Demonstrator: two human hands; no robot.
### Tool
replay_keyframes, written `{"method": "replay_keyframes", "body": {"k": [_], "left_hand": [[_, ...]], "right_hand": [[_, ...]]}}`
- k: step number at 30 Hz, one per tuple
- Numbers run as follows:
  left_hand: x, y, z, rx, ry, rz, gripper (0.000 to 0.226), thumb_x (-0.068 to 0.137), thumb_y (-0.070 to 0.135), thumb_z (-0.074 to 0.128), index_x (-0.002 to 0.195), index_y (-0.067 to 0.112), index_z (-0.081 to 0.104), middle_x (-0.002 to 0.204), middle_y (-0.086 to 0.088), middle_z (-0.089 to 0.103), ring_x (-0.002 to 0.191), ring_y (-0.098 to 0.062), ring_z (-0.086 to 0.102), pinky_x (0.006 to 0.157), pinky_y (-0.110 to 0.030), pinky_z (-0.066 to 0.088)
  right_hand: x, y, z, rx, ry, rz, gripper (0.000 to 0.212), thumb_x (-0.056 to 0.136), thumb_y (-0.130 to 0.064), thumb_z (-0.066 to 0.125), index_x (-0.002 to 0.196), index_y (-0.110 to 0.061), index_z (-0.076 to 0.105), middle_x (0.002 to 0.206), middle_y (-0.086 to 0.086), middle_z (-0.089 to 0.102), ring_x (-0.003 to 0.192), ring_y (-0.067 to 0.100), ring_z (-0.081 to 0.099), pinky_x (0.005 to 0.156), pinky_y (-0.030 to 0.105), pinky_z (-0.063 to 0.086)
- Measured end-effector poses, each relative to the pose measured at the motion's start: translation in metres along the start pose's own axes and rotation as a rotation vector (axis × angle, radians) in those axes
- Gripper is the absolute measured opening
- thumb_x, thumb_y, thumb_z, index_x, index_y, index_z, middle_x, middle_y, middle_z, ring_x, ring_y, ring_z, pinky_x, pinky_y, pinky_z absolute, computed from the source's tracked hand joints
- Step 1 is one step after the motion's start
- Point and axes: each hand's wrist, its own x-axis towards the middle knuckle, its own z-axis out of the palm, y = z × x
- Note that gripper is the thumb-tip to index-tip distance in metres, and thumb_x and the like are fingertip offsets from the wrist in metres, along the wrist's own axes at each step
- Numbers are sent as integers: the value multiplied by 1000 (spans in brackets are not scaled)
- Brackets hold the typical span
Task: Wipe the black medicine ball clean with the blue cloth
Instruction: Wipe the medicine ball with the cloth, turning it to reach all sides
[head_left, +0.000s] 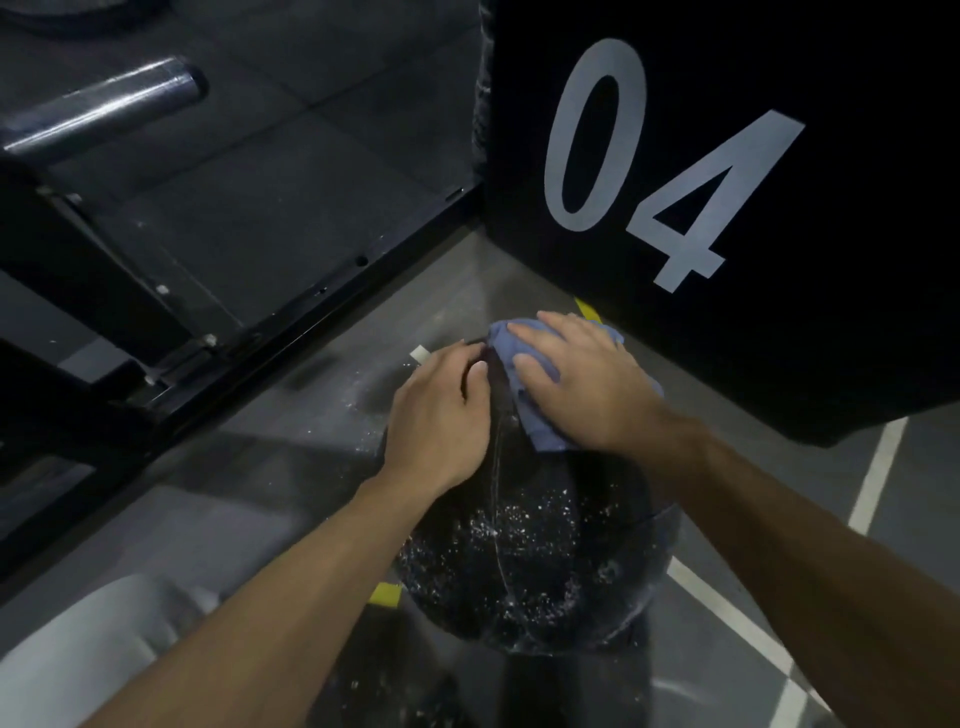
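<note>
You are crouched over a grey gym floor (291, 467) marked with white lines (878, 478) and short yellow tape marks (385, 593). On that floor, right below you, sits the black medicine ball (524, 551). Its near face is speckled with white dust, and more of the same dust is scattered on the floor to its left.

Your right hand (582, 384) lies flat on the far upper part of the ball, fingers straight and spread, pressing the blue cloth (511, 358) against the surface. The cloth is bunched under your palm, with folds showing past your fingertips and along your thumb side.

Your left hand (441, 410) rests on the upper left of the ball, just beside the cloth, fingers loosely bent against the ball and holding nothing that you can see. The two thumbs are close together over a seam that runs down the ball.

Just beyond the ball stands a black box (779, 260) bearing a large pale "04". To the left runs a black metal frame (270, 332) on dark rubber matting, with a steel bar end (104, 106) above it. Your pale trouser knee (93, 654) shows at the lower left.
</note>
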Motion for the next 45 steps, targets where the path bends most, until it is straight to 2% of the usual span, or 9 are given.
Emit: {"method": "replay_keyframes", "body": {"k": [4,11,15,20,23,29,37,41,45], "left_hand": [[9,10,5,63,5,-32,38,109,31,36,138,25,60,142,4,60,129,-17,54,112,-39,40],[9,7,6,69,40,-61,34,107,26,36,130,21,61,126,-1,65,109,-17,59,94,-38,46],[12,15,2,18,-3,-83,50,97,38,26,131,22,60,126,1,63,106,-13,56,93,-36,47],[17,9,3,25,0,-72,32,110,27,37,133,22,59,124,0,62,102,-8,49,86,-32,39],[16,6,3,14,-5,-53,32,111,36,37,127,23,61,118,1,62,104,-14,57,86,-34,43],[6,5,1,24,-36,-71,44,102,62,41,132,34,58,133,9,61,121,-14,59,103,-46,50],[1,10,0,43,21,-50,37,104,49,46,132,30,62,133,7,64,122,-15,60,106,-46,48],[0,7,0,31,22,-50,37,104,48,48,132,28,63,133,6,65,121,-14,60,106,-45,48],[-4,3,-5,26,16,-57,38,104,49,47,132,29,62,136,7,63,123,-14,59,106,-46,49]], "right_hand": [[31,12,-3,70,-12,92,75,85,-66,18,150,-42,46,155,-3,48,147,26,40,119,56,30],[-28,-13,10,-58,69,3,50,109,-45,30,158,-43,33,172,-3,22,161,22,8,128,60,6],[-73,-21,25,-121,203,-49,54,105,-48,28,158,-40,35,171,-1,26,161,24,11,127,62,8],[-113,-22,45,-176,234,-68,60,104,-55,34,162,-38,31,175,0,16,162,25,2,127,64,6],[-131,-21,58,-205,243,-48,64,104,-66,29,163,-41,25,176,-3,7,162,24,-3,126,65,6],[-115,-15,52,-145,288,29,61,104,-58,33,162,-39,30,175,1,16,162,25,4,125,65,13],[-78,-8,32,-35,280,171,65,100,-60,17,159,-39,34,172,1,23,160,26,12,124,66,16],[-50,7,20,78,207,244,56,105,-59,27,158,-41,35,170,-1,26,159,26,17,125,62,19],[-17,32,3,316,171,328,50,98,-57,25,121,-34,63,126,9,64,125,38,56,109,56,43]]}}
